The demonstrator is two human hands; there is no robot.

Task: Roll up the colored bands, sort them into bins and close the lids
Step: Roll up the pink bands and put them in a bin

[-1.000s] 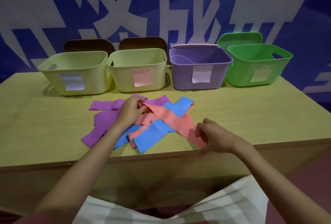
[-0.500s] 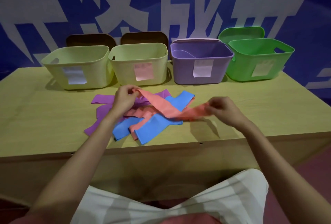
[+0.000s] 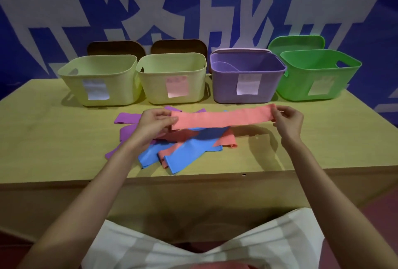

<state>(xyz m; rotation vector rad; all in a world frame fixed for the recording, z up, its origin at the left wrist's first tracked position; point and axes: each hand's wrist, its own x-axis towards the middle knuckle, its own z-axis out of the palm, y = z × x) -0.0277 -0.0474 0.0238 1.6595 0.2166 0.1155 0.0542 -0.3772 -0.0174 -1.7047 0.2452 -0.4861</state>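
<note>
Table point(image 3: 53, 139) of pale wood fills the lower view, set against a blue wall with big white lettering. Along its far edge stand four open bins: two cream bins point(image 3: 101, 79) point(image 3: 172, 77) at left, each with a brown lid point(image 3: 116, 48) point(image 3: 178, 46) propped behind, then a purple bin point(image 3: 245, 83) with its lid point(image 3: 241, 50) behind, and a green bin point(image 3: 316, 75) backed by a green lid point(image 3: 295, 42). Each bin carries a paper label on its front; the print is too blurred to read.

Near the front edge lies a loose pile of bands point(image 3: 183, 150), purple, blue and salmon, crossing over one another.

Above that pile a salmon band point(image 3: 221, 118) is stretched flat in the air between both hands, roughly level and clear of the table. The left hand point(image 3: 155, 122) pinches its left end between thumb and curled fingers; the right hand point(image 3: 288, 120) pinches the right end the same way.

Rolling has not yet begun, so the task looks to be at its very start. Risks from here: a roll started in mid-air on springy material may spiral crooked or spring open once one end is let go. A loose roll could also unwind when dropped into a bin. With the labels unreadable, the matching bin for salmon cannot be confirmed, so a wrong drop is possible. Lowering the band onto the pile could snag another strip.
</note>
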